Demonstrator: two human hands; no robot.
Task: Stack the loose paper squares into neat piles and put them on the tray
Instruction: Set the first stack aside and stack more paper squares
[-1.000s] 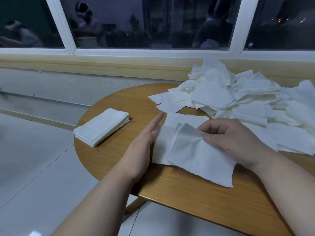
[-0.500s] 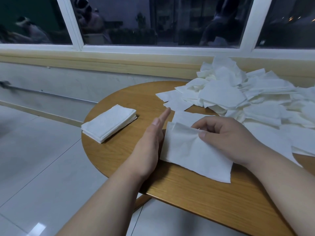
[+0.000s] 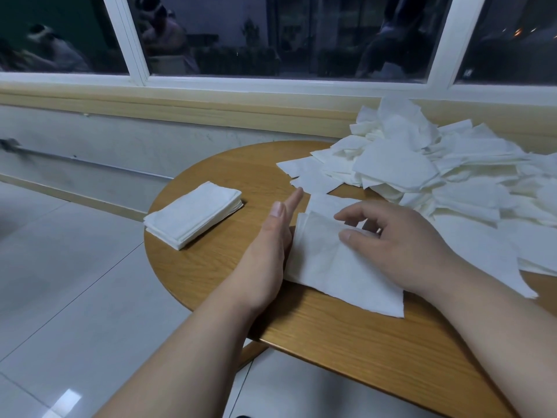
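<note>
place: indoor room; cues: round wooden table; white-framed window; tiled floor

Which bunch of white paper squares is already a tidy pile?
The white paper stack near the round wooden table's left edge: edges aligned; the others lie skewed or heaped.

Soft matt paper squares lie on a smooth wood-grain table above glossy floor tiles.

a round wooden table carries a neat stack of white paper squares near its left edge, a big loose heap at the far right, and a few flat sheets at the front between them.
</note>
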